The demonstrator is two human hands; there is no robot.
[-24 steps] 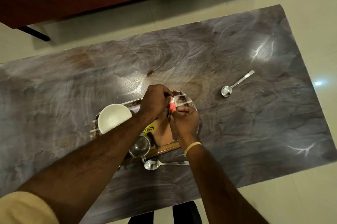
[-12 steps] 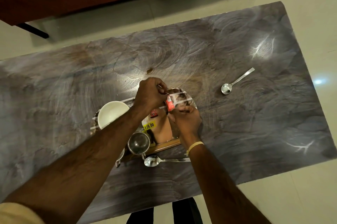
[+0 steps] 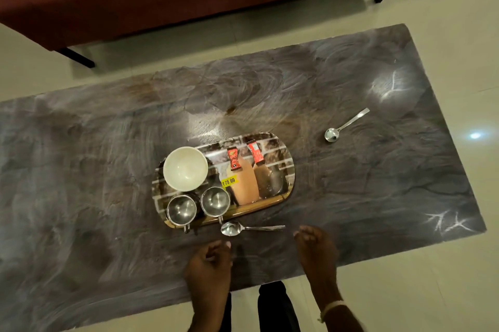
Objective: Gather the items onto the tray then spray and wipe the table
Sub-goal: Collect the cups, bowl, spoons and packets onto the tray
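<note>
Spoons are what the gathering step lacks, judging by the layout: one spoon (image 3: 251, 228) lies on the marble-patterned table (image 3: 94, 169) just outside the near rim of the tray (image 3: 290, 169), its bowl close to the rim, and a second spoon (image 3: 345, 125) lies well apart, off to the right and farther back. Both sit on bare tabletop, so neither counts as collected yet.

On the tray, the loose items are packed toward the left and near edge, probably to keep them together for carrying. A white bowl (image 3: 185, 168) stands upright at the left and looks empty inside. Two small steel cups (image 3: 181, 210) stand side by side along the near edge, also empty as far as the view shows, with their handles poking over the rim. Two red sachets (image 3: 233, 159) lie flat toward the far side. The bottles and the yellow price sticker (image 3: 229, 181) seem to belong to the tray's printed surface rather than standing on it.

Both hands hover over the near edge of the table, apart from everything. The left hand (image 3: 209, 268) has its fingers loosely curled and carries nothing; the right hand (image 3: 316, 249) is likewise relaxed and empty. The near spoon lies between them and the tray, which makes it the likely next pick. No spray bottle or cloth is visible.
</note>
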